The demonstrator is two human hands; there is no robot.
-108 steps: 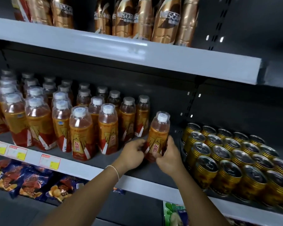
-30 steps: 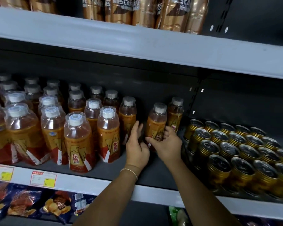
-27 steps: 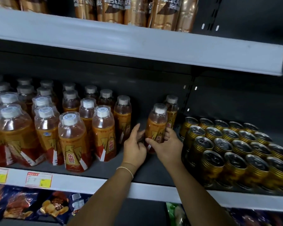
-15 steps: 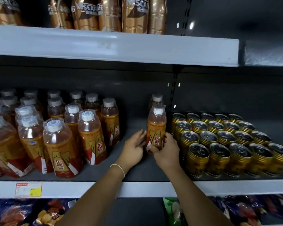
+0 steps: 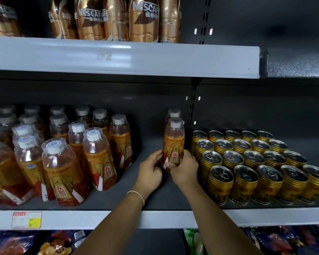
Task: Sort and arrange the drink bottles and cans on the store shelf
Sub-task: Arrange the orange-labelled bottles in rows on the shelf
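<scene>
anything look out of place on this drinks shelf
Yes: the front bottle, gripped by the left hand and right hand, and the rear bottle behind it stand beside the gold cans, cut off from the main bottle group by bare shelf.

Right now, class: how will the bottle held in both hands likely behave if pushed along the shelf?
The bottle is tall and narrow, so a push near its cap would probably tip it; low down, where the left hand and right hand grip, seems safer. It looks nearly full, so likely heavy for its size. Its glossy label may be slippery.
</scene>
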